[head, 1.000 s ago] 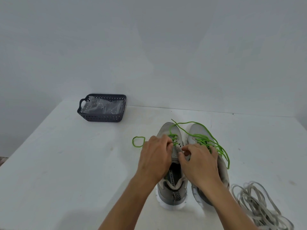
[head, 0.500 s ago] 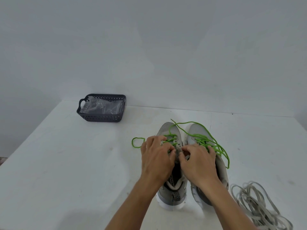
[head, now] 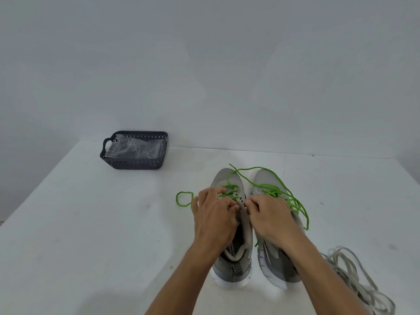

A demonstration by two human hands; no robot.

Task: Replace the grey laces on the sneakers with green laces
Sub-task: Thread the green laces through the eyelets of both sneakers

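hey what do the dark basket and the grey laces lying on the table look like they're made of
Basket: likely moulded plastic, matt dark grey, given its regular perforated walls and handle cutout. Grey laces: probably flat woven fabric, dull finish, lying in limp loops.

Only legible txt: "MEMO", partly cut off, on insole of left sneaker point(head: 229, 226).

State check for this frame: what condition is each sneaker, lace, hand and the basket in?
Left sneaker: partly laced green.
Right sneaker: green lace threaded, ends loose.
Grey laces: removed, piled on table.
Left hand: curled at eyelets.
Right hand: curled at eyelets.
Basket: upright, holds clear plastic.
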